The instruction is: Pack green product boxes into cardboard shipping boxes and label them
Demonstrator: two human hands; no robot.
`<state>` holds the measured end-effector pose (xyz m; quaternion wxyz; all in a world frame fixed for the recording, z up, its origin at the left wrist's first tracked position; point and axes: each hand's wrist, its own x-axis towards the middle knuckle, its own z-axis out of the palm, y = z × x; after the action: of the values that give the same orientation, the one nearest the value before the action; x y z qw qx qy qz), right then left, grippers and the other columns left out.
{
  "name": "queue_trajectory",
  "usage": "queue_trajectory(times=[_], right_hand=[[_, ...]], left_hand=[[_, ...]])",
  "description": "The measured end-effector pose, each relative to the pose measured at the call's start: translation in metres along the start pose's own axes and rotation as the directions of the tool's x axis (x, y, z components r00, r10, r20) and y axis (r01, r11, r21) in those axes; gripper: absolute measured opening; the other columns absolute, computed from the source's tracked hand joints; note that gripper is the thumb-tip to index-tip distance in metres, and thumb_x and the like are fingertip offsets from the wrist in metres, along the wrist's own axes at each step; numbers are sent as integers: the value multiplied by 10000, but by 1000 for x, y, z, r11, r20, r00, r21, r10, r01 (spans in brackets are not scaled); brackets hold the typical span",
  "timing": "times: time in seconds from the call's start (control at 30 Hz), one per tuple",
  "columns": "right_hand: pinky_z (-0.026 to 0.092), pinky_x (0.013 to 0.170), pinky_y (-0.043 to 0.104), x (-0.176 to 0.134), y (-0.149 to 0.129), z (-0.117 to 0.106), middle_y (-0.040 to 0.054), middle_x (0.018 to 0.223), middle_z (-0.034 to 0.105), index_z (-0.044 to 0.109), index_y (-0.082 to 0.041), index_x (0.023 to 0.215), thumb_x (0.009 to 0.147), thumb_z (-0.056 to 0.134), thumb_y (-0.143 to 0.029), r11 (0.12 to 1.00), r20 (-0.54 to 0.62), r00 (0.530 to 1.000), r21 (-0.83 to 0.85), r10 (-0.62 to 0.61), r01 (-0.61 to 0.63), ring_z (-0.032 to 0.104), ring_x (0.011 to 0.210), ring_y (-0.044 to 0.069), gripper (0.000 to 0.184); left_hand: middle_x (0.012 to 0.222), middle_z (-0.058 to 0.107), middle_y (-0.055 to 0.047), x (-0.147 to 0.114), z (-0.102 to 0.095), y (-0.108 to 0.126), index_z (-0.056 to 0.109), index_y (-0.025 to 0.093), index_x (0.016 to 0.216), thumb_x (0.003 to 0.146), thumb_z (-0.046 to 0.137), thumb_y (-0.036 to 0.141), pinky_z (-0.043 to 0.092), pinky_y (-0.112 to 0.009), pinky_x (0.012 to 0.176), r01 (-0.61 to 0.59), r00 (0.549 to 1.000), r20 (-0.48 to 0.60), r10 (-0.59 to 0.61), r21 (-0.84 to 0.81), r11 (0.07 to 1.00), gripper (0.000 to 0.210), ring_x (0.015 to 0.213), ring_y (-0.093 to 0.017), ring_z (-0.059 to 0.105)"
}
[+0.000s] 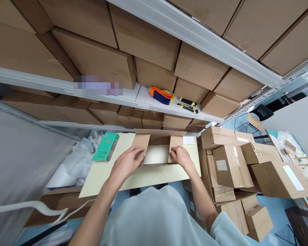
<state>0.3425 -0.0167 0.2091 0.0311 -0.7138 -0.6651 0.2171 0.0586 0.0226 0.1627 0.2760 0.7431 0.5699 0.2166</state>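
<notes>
An open cardboard box [160, 138] stands on the pale yellow tabletop [102, 179] in front of me. Its two short side flaps lean inward, and between them a whitish surface shows; I cannot tell whether that is the tabletop or something inside. My left hand [127, 161] is closed at the left flap [141, 140], with thumb and fingers at its edge. On the other side my right hand [181, 156] has curled fingers gripping the right flap [176, 140]. Left of the box lies a green carton [105, 147]. A white paper [188, 140] lies beside the right flap.
A shelf [143, 95] behind the table carries a tape dispenser [161, 95], several utility knives [187, 105] and rows of cardboard boxes [154, 37]. Stacked cartons [229, 167] crowd the right side. White plastic wrapping [72, 167] and a white curved arm [28, 205] are at left.
</notes>
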Motion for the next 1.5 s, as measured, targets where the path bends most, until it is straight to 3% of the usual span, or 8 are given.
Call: queue_trajectory(times=[0.3,0.6,0.8,0.93,1.07,1.2,1.33,1.5], right_hand=[[596,960,341,-15,37,-12,119,1252,847,829,-241,1283,1018,812,-629,939,98,983,323,-157,117,799,1133,281,470],[605,1075,438,0,39,12,156,1296,823,801,-223,1312,1043,823,-553,982,-97,995,186,-4,22,789,1213,333,427],[458,1309,630,10,50,30,297,1777,434,205,-197,1855,901,966,-419,988,-300,954,147,5,42,468,1646,452,1240],[568,1205,590,14,60,31,263,1758,476,-21,-258,1878,904,927,-421,952,-212,976,304,41,26,606,1518,411,1369],[640,1082,498,18,66,28,215,1691,563,-13,-294,1881,947,858,-388,914,-179,981,407,78,2,731,1282,327,1281],[629,1113,446,26,67,23,170,1693,566,336,-299,1839,1040,748,-343,945,-160,986,327,38,17,752,1215,282,900],[572,1231,449,30,69,29,120,1746,569,687,-285,1624,1136,638,-368,960,-123,992,278,9,26,685,1470,318,497],[510,1318,439,30,69,44,7,1677,669,654,-323,1662,1186,564,-394,907,-137,990,420,42,20,476,1701,264,489]], left_hand=[[1269,868,-104,16,1,4,839,281,1132,1065,421,478,578,-451,952,27,998,52,-33,114,993,468,1135,-365,798],[1204,807,-224,49,16,13,743,161,1375,1106,414,510,552,-500,1072,166,930,-324,-171,-41,985,550,1140,-384,770],[1716,514,-266,50,13,4,640,188,1572,1115,505,527,355,-617,1320,-9,915,-404,-8,-39,999,585,1614,-427,467],[1681,537,-224,46,3,-4,668,234,1532,1117,507,504,374,-584,1333,-67,938,-345,33,-86,994,521,1592,-398,497],[1487,684,-189,28,7,-14,747,263,1342,1106,528,479,382,-611,1345,-73,948,-317,35,-108,992,388,1542,-391,539],[1376,722,-184,5,24,-24,744,260,1097,1092,537,497,403,-625,1344,-55,961,-275,16,-135,989,315,1494,-391,586],[1518,641,-210,-2,35,-28,721,232,1096,1064,568,522,456,-575,1325,1,951,-300,-74,-237,972,330,1503,-371,608],[1552,654,-203,9,38,-33,710,238,1069,1012,611,495,454,-535,1334,137,941,-255,-221,-309,941,281,1621,-360,526]])
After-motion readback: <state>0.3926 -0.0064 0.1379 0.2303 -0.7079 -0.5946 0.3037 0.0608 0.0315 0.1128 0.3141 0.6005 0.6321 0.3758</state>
